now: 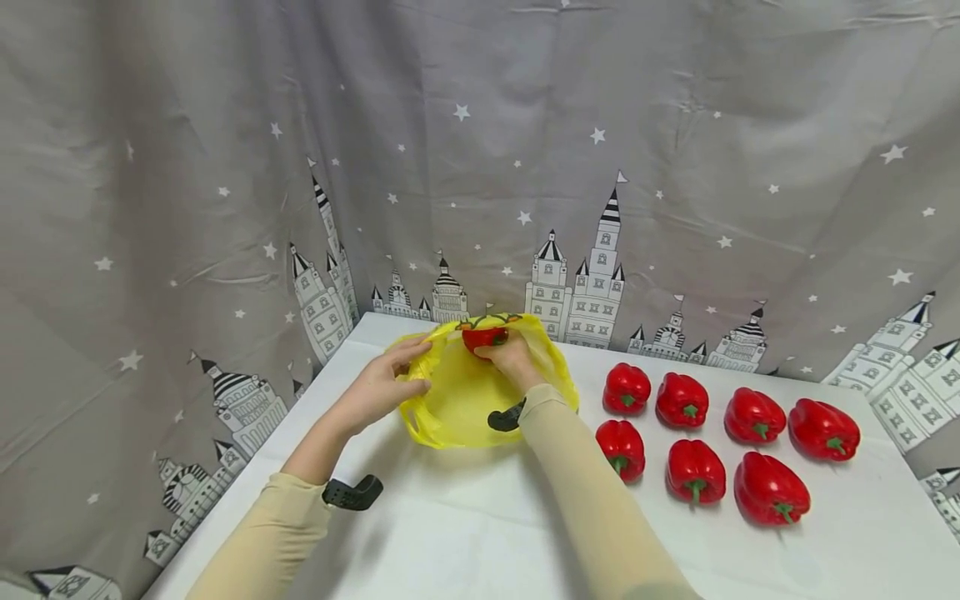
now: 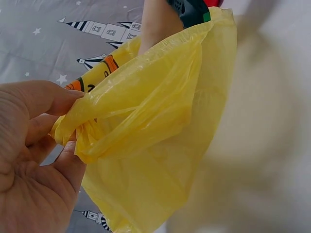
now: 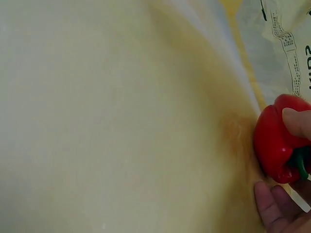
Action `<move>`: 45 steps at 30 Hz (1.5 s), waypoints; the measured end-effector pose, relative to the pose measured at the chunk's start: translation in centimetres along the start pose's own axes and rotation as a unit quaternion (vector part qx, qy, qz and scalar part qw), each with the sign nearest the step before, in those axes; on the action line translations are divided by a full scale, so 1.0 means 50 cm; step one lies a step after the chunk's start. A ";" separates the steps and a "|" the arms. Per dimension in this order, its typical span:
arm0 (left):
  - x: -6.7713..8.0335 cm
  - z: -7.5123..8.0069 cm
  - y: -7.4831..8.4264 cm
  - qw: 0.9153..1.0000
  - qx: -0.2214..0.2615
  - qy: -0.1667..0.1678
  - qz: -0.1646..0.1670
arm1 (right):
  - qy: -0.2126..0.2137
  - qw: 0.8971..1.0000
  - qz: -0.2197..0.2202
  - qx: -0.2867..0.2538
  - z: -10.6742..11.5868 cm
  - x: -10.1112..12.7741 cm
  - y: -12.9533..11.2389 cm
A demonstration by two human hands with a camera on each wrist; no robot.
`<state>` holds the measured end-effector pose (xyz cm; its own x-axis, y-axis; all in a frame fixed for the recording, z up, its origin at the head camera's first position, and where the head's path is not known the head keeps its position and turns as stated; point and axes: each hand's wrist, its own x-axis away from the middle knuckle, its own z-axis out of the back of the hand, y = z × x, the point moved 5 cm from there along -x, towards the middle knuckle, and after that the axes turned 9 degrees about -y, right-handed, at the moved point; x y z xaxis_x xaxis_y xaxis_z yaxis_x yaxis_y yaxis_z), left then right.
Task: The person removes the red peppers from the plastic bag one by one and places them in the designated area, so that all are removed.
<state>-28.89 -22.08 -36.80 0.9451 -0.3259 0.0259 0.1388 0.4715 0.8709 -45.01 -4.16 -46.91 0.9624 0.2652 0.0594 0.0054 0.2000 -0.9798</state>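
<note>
A yellow plastic bag [image 1: 472, 412] lies with its wide mouth toward me on the white table. My left hand [image 1: 378, 387] holds the bag's left rim; in the left wrist view its thumb and fingers pinch the gathered yellow plastic [image 2: 141, 121]. My right hand [image 1: 513, 362] reaches into the mouth and grips a red bell pepper [image 1: 483, 337] near the upper edge. In the right wrist view the pepper [image 3: 277, 141] shows its green stem, with the thumb on one side and fingertips below. Part of that hand falls outside the right wrist view.
Several more red bell peppers [image 1: 693, 471] lie in two rough rows on the table's right side. A grey curtain [image 1: 480, 167] printed with castles and stars hangs behind the white table [image 1: 450, 533]. Black bands [image 1: 352, 493] are on both wrists.
</note>
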 end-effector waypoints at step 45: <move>-0.009 -0.004 -0.054 1.000 -0.027 -0.006 -0.011 | -0.199 0.948 -0.026 0.249 0.010 0.232 -0.007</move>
<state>-29.63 -23.03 -39.28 0.9382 -0.3459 0.0136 0.1749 0.5074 0.8438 -33.97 -0.67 -45.80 0.7857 0.5567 0.2698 -0.1728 0.6163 -0.7683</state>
